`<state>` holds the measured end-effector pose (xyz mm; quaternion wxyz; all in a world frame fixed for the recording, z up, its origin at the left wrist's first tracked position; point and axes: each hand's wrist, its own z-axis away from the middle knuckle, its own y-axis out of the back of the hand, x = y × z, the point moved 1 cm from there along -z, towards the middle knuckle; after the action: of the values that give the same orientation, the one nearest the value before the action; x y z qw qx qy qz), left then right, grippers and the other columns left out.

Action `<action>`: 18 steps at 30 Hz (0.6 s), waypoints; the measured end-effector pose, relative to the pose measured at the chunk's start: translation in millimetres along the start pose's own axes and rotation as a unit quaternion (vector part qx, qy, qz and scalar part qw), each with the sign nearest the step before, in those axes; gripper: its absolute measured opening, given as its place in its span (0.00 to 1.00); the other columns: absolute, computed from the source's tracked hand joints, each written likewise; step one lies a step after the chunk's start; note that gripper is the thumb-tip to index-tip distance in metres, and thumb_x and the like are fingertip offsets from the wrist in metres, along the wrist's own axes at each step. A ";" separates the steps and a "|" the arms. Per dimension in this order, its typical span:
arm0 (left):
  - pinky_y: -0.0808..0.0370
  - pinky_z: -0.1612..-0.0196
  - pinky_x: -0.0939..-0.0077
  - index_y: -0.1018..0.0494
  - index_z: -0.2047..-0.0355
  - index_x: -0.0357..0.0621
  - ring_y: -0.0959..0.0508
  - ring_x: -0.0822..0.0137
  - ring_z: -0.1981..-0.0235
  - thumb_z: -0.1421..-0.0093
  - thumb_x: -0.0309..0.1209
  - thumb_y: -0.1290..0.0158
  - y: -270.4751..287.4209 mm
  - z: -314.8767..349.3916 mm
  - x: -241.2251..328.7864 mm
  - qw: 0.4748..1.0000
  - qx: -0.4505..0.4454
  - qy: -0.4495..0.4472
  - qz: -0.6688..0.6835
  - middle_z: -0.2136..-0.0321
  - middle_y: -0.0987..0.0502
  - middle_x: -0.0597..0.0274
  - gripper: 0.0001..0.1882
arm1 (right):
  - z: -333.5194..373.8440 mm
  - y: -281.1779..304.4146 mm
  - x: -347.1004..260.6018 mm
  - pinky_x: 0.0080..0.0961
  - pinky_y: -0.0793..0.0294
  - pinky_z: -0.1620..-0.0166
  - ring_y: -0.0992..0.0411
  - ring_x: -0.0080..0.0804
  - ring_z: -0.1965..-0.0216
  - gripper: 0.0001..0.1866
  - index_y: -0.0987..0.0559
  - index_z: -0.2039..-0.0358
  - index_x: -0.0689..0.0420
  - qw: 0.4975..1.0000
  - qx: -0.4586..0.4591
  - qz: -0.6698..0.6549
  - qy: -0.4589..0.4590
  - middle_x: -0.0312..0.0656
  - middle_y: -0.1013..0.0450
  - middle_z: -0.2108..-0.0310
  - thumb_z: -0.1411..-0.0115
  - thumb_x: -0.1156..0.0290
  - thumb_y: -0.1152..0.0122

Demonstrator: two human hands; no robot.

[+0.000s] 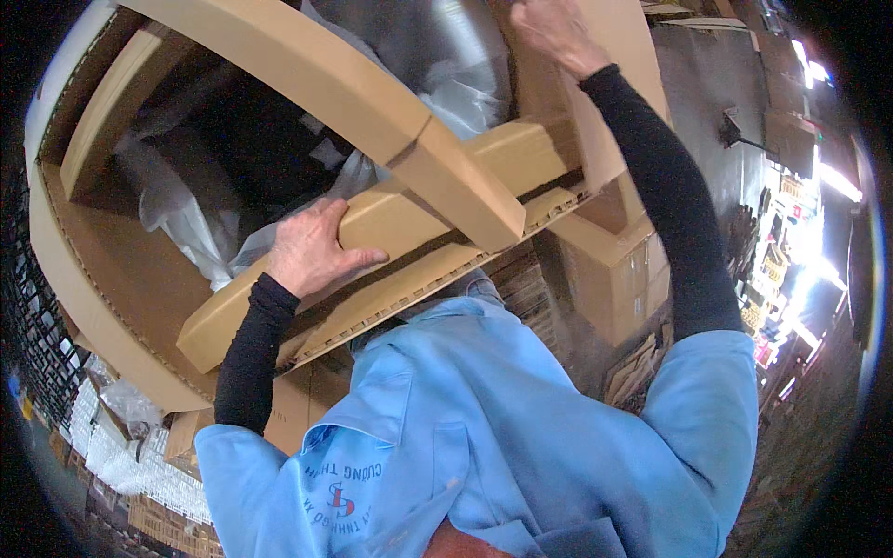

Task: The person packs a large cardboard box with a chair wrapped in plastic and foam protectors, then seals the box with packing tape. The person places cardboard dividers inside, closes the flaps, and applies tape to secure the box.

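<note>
A large open cardboard box point(121, 244) stands in front of me. Along its near side lies a long folded cardboard beam point(400, 216). My left hand point(312, 249) grips this beam, its fingers over the top and its thumb stretched along it. A second cardboard strip point(326, 70) crosses the box slantwise, its near end resting over the beam at the near rim. At the far right side of the box, my right hand point(556, 35) is raised with its fingers curled. The top edge of the view cuts it off, so what it holds cannot be made out.
Clear plastic wrap point(181, 219) and a dark object point(251, 139) lie inside the box. A smaller cardboard box point(609, 270) stands to the right, near flat cardboard pieces point(634, 372). Black mesh point(42, 307) rises at the left.
</note>
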<state>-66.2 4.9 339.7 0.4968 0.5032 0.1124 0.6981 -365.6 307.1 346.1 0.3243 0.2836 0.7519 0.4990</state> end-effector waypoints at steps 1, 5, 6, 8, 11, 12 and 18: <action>0.21 0.53 0.52 0.24 0.51 0.35 0.19 0.41 0.57 0.51 0.62 0.34 -2.9 -0.7 -1.0 1.000 0.008 0.000 0.014 0.58 0.20 0.41 0.42 | -2.4 -6.3 -4.5 0.50 0.44 0.28 0.43 0.67 0.33 0.39 0.38 0.33 0.71 1.000 0.011 -0.003 -0.007 0.68 0.41 0.34 0.49 0.80 0.47; 0.20 0.55 0.52 0.22 0.57 0.34 0.17 0.44 0.61 0.47 0.67 0.40 -2.9 2.6 -3.1 0.999 0.015 -0.020 0.023 0.66 0.20 0.42 0.41 | -2.0 -6.0 -9.5 0.49 0.44 0.29 0.43 0.64 0.32 0.36 0.34 0.35 0.71 1.000 0.013 0.006 -0.009 0.67 0.40 0.33 0.46 0.73 0.45; 0.20 0.56 0.52 0.22 0.57 0.35 0.17 0.43 0.61 0.47 0.66 0.39 -9.0 3.9 -5.9 0.999 0.014 -0.021 0.019 0.65 0.20 0.41 0.41 | -1.5 -3.9 -14.2 0.49 0.44 0.29 0.43 0.63 0.32 0.36 0.34 0.35 0.72 1.000 0.002 0.018 -0.005 0.67 0.41 0.33 0.46 0.71 0.44; 0.20 0.56 0.51 0.23 0.56 0.35 0.18 0.41 0.61 0.49 0.63 0.37 -11.1 0.0 -6.3 0.999 0.036 -0.031 0.005 0.64 0.20 0.40 0.39 | -1.1 -1.1 -22.4 0.50 0.37 0.34 0.36 0.60 0.37 0.31 0.29 0.39 0.66 0.991 0.054 0.117 0.048 0.64 0.34 0.39 0.44 0.68 0.42; 0.20 0.57 0.50 0.22 0.60 0.35 0.18 0.41 0.61 0.47 0.64 0.39 -10.7 -1.8 -0.9 0.999 0.026 -0.034 0.012 0.64 0.19 0.40 0.38 | -10.8 8.4 0.1 0.51 0.29 0.39 0.28 0.58 0.43 0.34 0.28 0.42 0.67 0.969 0.031 0.220 0.112 0.59 0.28 0.43 0.36 0.50 0.45; 0.20 0.57 0.50 0.22 0.60 0.35 0.18 0.41 0.62 0.46 0.64 0.39 -14.5 -2.3 -4.0 0.999 0.031 -0.034 0.010 0.65 0.19 0.40 0.38 | -27.1 14.0 12.4 0.51 0.27 0.40 0.25 0.58 0.45 0.39 0.28 0.42 0.69 0.962 0.006 0.240 0.133 0.57 0.26 0.44 0.33 0.41 0.47; 0.20 0.58 0.51 0.21 0.64 0.34 0.17 0.43 0.64 0.44 0.68 0.44 -21.2 1.7 -2.7 0.998 0.063 -0.022 0.001 0.67 0.19 0.42 0.40 | -113.9 16.1 -19.1 0.55 0.37 0.36 0.34 0.56 0.36 0.44 0.34 0.35 0.65 0.988 0.001 0.123 0.088 0.59 0.34 0.37 0.32 0.35 0.51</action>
<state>-52.5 12.3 324.9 0.4662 0.5489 0.1443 0.6786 -439.7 233.7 398.2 0.1927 0.3295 0.7374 0.5573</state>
